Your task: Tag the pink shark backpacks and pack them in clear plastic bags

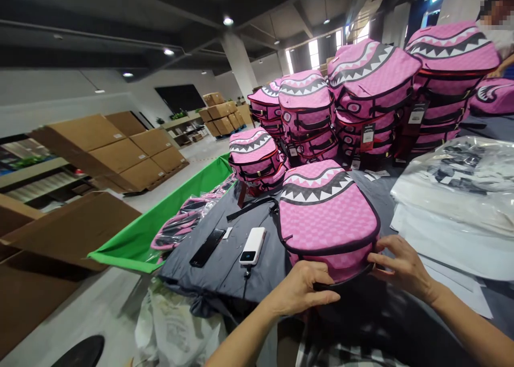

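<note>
A pink checkered backpack (329, 222) with a black-and-white shark-teeth band lies on the dark-covered table, its near end toward me. My left hand (303, 288) grips a black trim or strap at the near lower edge, thumb and fingers closed together. At the near right corner, my right hand (403, 265) pinches the backpack's side by its black piping. The fingertips of that hand are partly hidden against the fabric. A black strap (251, 208) trails from the backpack's left side across the table.
Behind stand stacks of similar backpacks (307, 97), some with hanging tags. Left of me lie a black phone (208, 247) and a white power bank (254, 245) with a cable. Plastic-wrapped sheets (461, 180) lie right. A green bin (124, 249) holds bagged pink items. Another person (500, 32) stands far right.
</note>
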Demonstrator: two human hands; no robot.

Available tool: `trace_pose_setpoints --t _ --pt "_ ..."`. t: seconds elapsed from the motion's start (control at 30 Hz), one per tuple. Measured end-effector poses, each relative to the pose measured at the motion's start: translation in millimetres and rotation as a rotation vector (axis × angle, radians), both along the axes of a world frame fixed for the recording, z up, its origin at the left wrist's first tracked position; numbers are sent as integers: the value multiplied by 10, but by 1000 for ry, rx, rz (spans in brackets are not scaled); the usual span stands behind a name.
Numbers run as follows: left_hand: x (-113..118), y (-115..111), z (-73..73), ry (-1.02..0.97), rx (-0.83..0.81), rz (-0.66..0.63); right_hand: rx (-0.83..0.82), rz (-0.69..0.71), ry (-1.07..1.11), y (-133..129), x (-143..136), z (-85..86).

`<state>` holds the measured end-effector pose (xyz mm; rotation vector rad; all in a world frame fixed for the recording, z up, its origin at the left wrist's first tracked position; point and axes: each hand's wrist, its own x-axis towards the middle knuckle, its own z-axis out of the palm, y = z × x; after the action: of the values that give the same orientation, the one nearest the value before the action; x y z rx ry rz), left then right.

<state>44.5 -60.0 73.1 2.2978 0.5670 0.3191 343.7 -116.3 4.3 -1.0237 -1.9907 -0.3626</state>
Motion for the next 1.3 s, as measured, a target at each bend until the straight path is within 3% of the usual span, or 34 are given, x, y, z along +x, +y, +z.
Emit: trace_pose_setpoints --t 0.07,0.13,0.2,0.27,0.4,0.47,0.57,0.7,0.8,0.87,0.9,0.97,1.07,1.13,1.2,1.27,1.3 --pt "-84 -4 -139 110 75 -59 -241 85 186 -48 -53 -124" --pt "-102 -74 -421 217 264 -26 -497 65 396 -175 -107 -306" --pt "-43 -208 -714 175 447 72 -619 -93 575 -344 -56 -480" --pt "87 -373 -908 21 568 190 -606 -324 635 -512 130 -585" --pt "466 -615 -993 -188 740 378 -591 -702 499 -718 641 -603" --pt "620 -650 -1003 -235 803 427 -648 -786 409 -744 792 -596" --pt "685 -656 -1030 -245 823 439 -683 -795 341 -743 838 -630" --pt "536 -721 -979 -225 617 369 -640 -766 222 -717 835 -710" --pt "456 -799 -942 -398 522 274 -570 -686 103 -660 950 -711" --pt "506 -834 -972 -529 405 143 -487 -646 81 -626 1054 -651" --pt "574 -846 -1002 -542 269 91 -450 -624 84 -621 1091 -601" --pt "807 -871 -1072 -453 -188 71 -394 -574 97 -650 1082 -480" --pt "1324 -933 -1154 -391 -926 215 -331 -518 103 -808 794 -327" --pt "1644 -991 -1187 -499 -1191 374 -269 -498 110 -977 468 -288" --pt "1813 -1053 -1221 -596 -1234 587 -251 -440 105 -1163 148 -280" --pt "1767 -1104 -1265 -595 -1086 709 -289 -339 69 -1312 -78 -253" --pt "1669 -1120 -1288 -565 -950 694 -287 -299 39 -1355 -145 -221"
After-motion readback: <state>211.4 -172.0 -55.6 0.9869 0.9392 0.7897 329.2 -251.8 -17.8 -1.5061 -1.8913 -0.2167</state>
